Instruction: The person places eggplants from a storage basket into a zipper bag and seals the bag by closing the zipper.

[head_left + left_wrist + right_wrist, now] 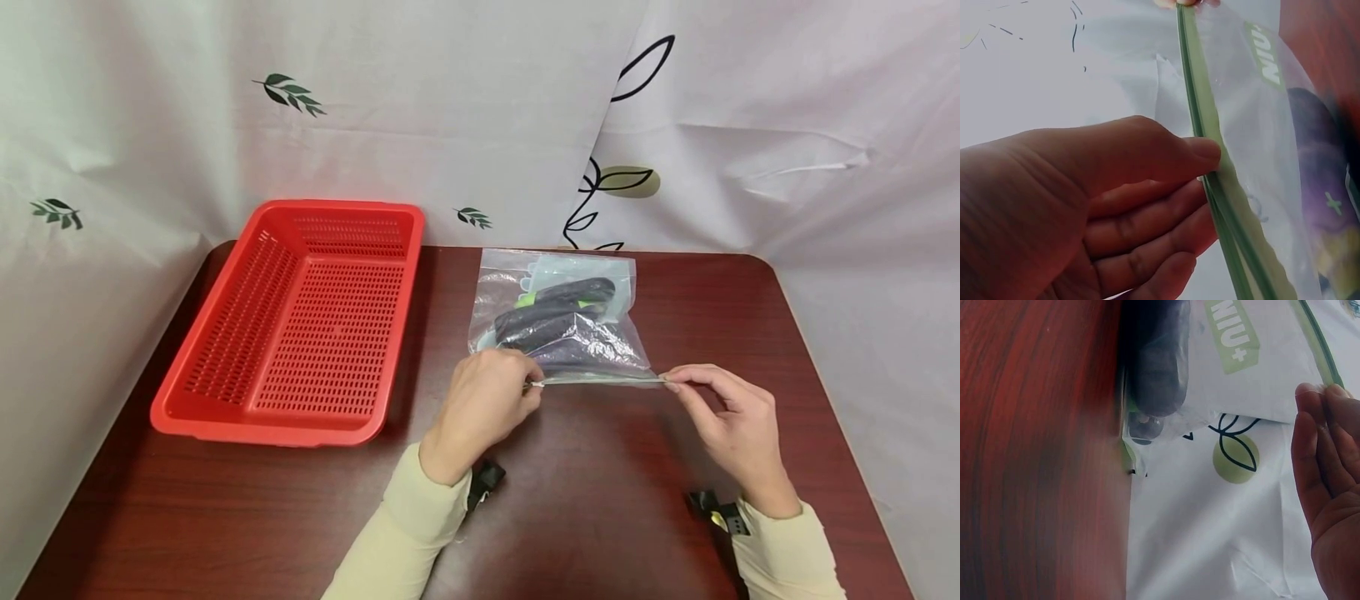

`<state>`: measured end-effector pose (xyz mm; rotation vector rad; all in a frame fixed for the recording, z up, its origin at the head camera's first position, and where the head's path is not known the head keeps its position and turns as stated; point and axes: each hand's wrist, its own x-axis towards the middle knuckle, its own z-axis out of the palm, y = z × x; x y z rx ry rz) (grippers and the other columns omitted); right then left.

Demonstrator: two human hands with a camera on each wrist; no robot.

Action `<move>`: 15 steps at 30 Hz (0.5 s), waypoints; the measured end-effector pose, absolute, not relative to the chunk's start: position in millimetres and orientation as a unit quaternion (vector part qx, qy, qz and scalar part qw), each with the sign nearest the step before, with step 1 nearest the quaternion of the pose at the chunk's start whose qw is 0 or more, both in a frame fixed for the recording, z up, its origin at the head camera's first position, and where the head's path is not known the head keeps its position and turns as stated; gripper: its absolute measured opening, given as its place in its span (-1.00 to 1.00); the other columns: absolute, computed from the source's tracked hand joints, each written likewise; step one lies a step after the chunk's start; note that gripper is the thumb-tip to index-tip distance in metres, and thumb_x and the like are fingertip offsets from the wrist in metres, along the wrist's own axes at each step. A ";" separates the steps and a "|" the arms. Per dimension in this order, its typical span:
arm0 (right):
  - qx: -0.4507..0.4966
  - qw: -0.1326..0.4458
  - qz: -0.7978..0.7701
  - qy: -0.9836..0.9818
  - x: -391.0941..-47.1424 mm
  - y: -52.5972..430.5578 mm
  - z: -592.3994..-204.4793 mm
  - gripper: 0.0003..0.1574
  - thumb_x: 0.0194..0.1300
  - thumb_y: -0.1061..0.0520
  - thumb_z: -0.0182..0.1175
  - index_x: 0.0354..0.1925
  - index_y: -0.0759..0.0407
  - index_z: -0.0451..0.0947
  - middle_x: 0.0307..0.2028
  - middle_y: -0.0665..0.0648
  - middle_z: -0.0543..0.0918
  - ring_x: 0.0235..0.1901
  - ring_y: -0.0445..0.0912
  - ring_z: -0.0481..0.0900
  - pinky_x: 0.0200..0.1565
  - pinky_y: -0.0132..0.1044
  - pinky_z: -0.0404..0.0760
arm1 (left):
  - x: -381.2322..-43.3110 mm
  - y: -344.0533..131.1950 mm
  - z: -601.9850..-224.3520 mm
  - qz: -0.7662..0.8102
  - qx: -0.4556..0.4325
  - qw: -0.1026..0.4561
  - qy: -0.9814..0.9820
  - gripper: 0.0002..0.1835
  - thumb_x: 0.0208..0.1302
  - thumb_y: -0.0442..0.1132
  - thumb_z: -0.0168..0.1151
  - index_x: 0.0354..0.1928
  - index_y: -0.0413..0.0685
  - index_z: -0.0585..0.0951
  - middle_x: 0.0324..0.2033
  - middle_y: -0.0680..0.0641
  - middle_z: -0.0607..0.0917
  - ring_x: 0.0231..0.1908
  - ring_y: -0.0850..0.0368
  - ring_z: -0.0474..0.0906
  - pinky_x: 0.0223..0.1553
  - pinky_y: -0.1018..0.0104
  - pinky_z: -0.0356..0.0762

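Observation:
A clear zip bag (600, 337) with a green-edged seal lies on the table, holding dark purple, eggplant-like vegetables (551, 312) with bright green parts. My left hand (483, 400) pinches the seal strip (1200, 106) near the bag's left end, thumb on top. Below that thumb, in the left wrist view, the two green ridges stand apart. At the opposite corner, my right hand (735, 421) pinches the strip between thumb and forefinger. Between both hands the bag's mouth is stretched straight, facing me. Printed lettering (1232, 331) shows on the bag in the right wrist view.
A red perforated plastic basket (258, 429) stands on the left of the dark red-brown table (585, 508). White cloth with leaf prints (375, 108) hangs behind the table and along its sides.

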<state>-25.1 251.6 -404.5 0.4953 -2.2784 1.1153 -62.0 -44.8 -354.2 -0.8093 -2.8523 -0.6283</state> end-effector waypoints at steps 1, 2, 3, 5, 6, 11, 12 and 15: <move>0.185 0.275 0.415 -0.848 -25.1 251.7 -404.5 -0.71 0.01 0.48 0.44 -0.25 0.28 0.73 -0.31 0.18 0.74 -0.23 -0.37 0.63 -0.13 -0.61 0.51 | -62.2 -45.7 -354.0 -0.206 -0.265 0.053 -0.941 -0.87 0.08 -0.28 0.40 -0.36 0.14 0.81 -0.36 0.20 0.77 -0.36 0.21 0.69 -0.48 0.19 0.58; 0.186 0.275 0.415 -0.847 -25.2 251.8 -404.5 -0.73 0.04 0.46 0.44 -0.25 0.28 0.73 -0.31 0.18 0.74 -0.23 -0.37 0.63 -0.13 -0.60 0.51 | -62.5 -46.6 -353.8 -0.206 -0.263 0.049 -0.941 -0.87 0.07 -0.28 0.40 -0.36 0.14 0.81 -0.37 0.20 0.77 -0.36 0.21 0.69 -0.48 0.19 0.57; 0.186 0.275 0.415 -0.847 -25.2 251.8 -404.6 -0.75 0.05 0.45 0.44 -0.25 0.28 0.73 -0.31 0.18 0.74 -0.23 -0.37 0.63 -0.13 -0.60 0.51 | -62.8 -47.6 -353.6 -0.207 -0.262 0.046 -0.942 -0.87 0.07 -0.28 0.40 -0.37 0.15 0.81 -0.38 0.20 0.76 -0.38 0.22 0.68 -0.48 0.19 0.57; 0.188 0.276 0.415 -0.846 -25.3 251.9 -404.8 -0.79 0.09 0.41 0.44 -0.25 0.28 0.73 -0.31 0.18 0.74 -0.23 -0.38 0.63 -0.13 -0.60 0.51 | -63.0 -49.1 -353.2 -0.207 -0.261 0.039 -0.942 -0.87 0.07 -0.29 0.40 -0.38 0.15 0.81 -0.39 0.20 0.76 -0.39 0.22 0.67 -0.48 0.19 0.57; 0.189 0.276 0.415 -0.846 -25.4 252.0 -404.9 -0.80 0.10 0.39 0.44 -0.25 0.28 0.73 -0.31 0.18 0.74 -0.23 -0.37 0.63 -0.13 -0.60 0.51 | -63.2 -49.8 -353.1 -0.206 -0.261 0.037 -0.942 -0.87 0.06 -0.29 0.40 -0.38 0.15 0.81 -0.40 0.21 0.75 -0.39 0.22 0.66 -0.47 0.19 0.57; 0.189 0.278 0.417 -0.845 -25.6 252.3 -404.7 -0.82 0.11 0.39 0.44 -0.25 0.29 0.73 -0.31 0.19 0.74 -0.23 -0.37 0.63 -0.12 -0.60 0.51 | -63.8 -52.2 -352.0 -0.202 -0.260 0.033 -0.944 -0.86 0.05 -0.29 0.40 -0.40 0.16 0.80 -0.40 0.21 0.75 -0.40 0.20 0.67 -0.46 0.18 0.58; 0.187 0.278 0.416 -0.845 -25.5 252.3 -404.5 -0.79 0.09 0.42 0.44 -0.25 0.29 0.72 -0.31 0.19 0.74 -0.23 -0.37 0.63 -0.13 -0.60 0.51 | -64.1 -52.6 -351.8 -0.202 -0.260 0.033 -0.944 -0.86 0.05 -0.29 0.40 -0.41 0.17 0.80 -0.41 0.21 0.75 -0.41 0.19 0.67 -0.46 0.17 0.58; 0.182 0.277 0.412 -0.849 -25.3 252.3 -403.8 -0.64 -0.05 0.55 0.43 -0.25 0.29 0.72 -0.31 0.19 0.74 -0.23 -0.38 0.63 -0.13 -0.62 0.50 | -64.8 -53.6 -351.2 -0.201 -0.262 0.033 -0.943 -0.86 0.05 -0.29 0.39 -0.42 0.17 0.79 -0.43 0.21 0.74 -0.44 0.18 0.66 -0.47 0.17 0.57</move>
